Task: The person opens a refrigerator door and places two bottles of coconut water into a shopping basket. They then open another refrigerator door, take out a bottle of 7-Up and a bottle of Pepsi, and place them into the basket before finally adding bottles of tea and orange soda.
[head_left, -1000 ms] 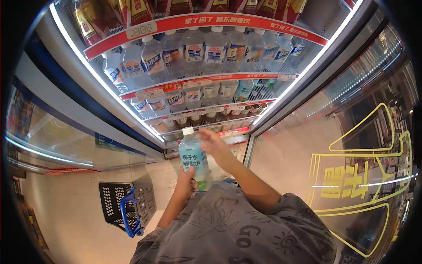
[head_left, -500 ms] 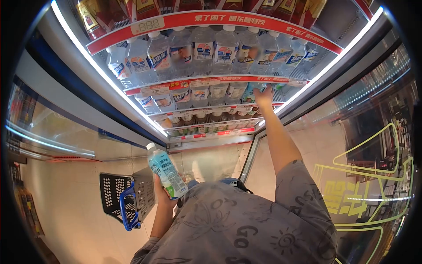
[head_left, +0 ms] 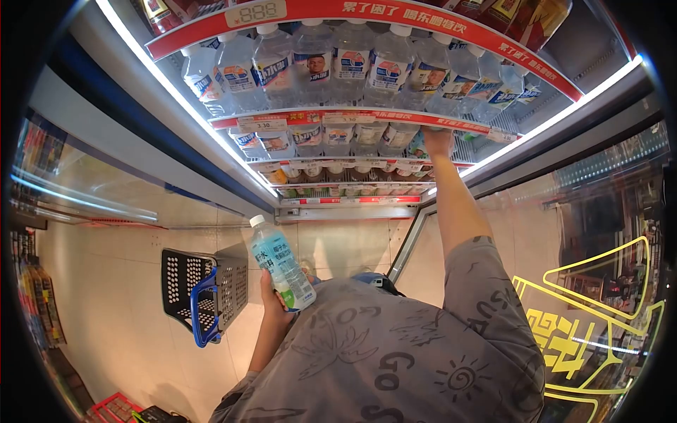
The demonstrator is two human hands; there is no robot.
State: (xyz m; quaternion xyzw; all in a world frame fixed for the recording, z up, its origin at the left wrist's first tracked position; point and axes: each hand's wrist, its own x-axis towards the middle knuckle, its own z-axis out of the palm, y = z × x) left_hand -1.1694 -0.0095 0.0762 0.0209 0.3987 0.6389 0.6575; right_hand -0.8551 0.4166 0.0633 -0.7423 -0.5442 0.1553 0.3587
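My left hand (head_left: pixel 276 295) is wrapped round a light blue drink bottle (head_left: pixel 281 266) with a white cap and a green patch near its base. It tilts slightly in front of my body. My right arm is stretched into an upright cooler, where my right hand (head_left: pixel 438 144) is at the right end of the second bottle shelf. A blue-green bottle (head_left: pixel 417 145) stands just left of that hand. The red shelf strip (head_left: pixel 395 116) above and the angle hide my right fingers, so their grip does not show. Rows of clear bottles (head_left: pixel 350 63) fill the shelf above.
A dark shopping basket (head_left: pixel 233 285) with a blue handle stands on the floor (head_left: pixel 134 303) to my left. Glass cooler doors are on both sides, the right one with yellow lettering (head_left: pixel 564 345). A red item (head_left: pixel 115 409) lies at the lower left.
My right hand has gone deeper into the shelf, and its fingers are now less visible. My left hand still holds the light blue bottle. The whole view has shifted a little.
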